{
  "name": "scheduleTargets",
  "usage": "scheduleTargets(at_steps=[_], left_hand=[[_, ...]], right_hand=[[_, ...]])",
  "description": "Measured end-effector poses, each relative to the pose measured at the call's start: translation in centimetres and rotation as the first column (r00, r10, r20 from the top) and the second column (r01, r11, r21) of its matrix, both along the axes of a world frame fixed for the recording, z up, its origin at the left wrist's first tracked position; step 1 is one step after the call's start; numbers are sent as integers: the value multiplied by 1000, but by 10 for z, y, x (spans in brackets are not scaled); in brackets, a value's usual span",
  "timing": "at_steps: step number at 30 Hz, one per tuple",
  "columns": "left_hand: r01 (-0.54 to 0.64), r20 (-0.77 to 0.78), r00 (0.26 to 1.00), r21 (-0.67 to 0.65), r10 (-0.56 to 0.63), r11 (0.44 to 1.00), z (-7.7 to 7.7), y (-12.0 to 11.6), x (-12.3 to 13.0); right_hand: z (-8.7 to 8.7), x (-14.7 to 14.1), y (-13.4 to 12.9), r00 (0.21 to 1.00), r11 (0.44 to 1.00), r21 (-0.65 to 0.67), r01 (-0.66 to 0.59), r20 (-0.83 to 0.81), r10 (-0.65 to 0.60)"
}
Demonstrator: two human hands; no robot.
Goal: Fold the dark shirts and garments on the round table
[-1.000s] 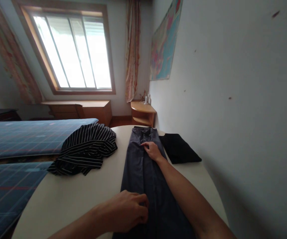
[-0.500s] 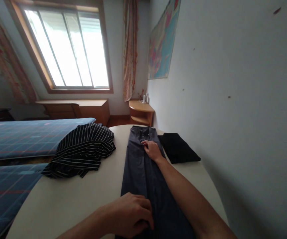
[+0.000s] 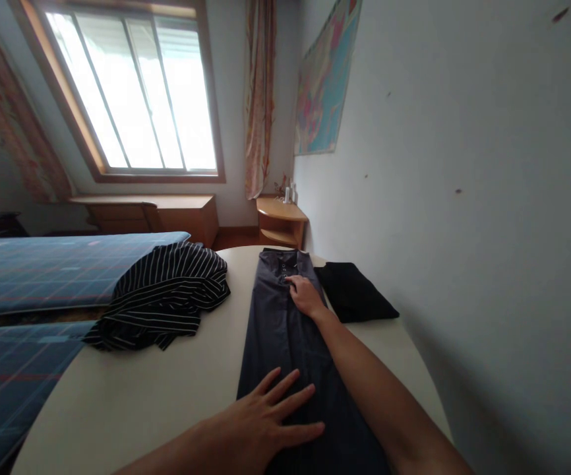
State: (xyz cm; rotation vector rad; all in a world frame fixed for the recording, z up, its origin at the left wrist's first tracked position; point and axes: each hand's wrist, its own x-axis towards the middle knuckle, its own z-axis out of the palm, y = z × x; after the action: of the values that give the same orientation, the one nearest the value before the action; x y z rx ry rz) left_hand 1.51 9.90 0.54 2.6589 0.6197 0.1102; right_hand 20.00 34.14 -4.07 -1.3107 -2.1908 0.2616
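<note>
Dark grey trousers [image 3: 270, 330] lie lengthwise on the pale round table [image 3: 167, 396], folded narrow, with the waistband at the far end. My left hand [image 3: 266, 419] is over their near part, fingers spread and holding nothing. Near the waistband, my right hand [image 3: 305, 295] rests on the cloth beside small metal fastenings. Its fingers are bent and close together; whether they pinch any fabric cannot be made out. My right forearm covers part of the trousers' right side.
A folded black garment [image 3: 357, 290] lies right of the trousers, near the wall. A striped black garment [image 3: 167, 297] is heaped at the left, over the table edge and a blue plaid surface [image 3: 43, 274]. Beyond stand a desk [image 3: 181, 203] and corner shelf [image 3: 283, 210].
My left hand has opened from a curled shape, its fingers now spread over the trousers. My right hand has barely moved, staying near the waistband.
</note>
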Motion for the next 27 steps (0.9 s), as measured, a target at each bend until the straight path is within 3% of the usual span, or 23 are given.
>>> scheduleTargets(at_steps=[4, 8, 14, 19, 27], left_hand=[[-28, 26, 999, 73, 26, 997, 5, -2, 5], [-33, 42, 999, 230, 24, 973, 5, 3, 16], [107, 11, 991, 512, -131, 852, -12, 14, 29], [113, 2, 990, 564, -138, 818, -17, 13, 31], [67, 85, 986, 577, -141, 814, -9, 9, 27]], right_hand=[[2, 10, 8, 998, 997, -66, -43, 36, 46], [1, 12, 9, 995, 998, -38, -59, 82, 62], [0, 8, 9, 996, 999, -9, -39, 83, 39], [1, 8, 10, 995, 998, -31, -59, 76, 61], [16, 7, 11, 994, 996, 30, -80, -75, 82]])
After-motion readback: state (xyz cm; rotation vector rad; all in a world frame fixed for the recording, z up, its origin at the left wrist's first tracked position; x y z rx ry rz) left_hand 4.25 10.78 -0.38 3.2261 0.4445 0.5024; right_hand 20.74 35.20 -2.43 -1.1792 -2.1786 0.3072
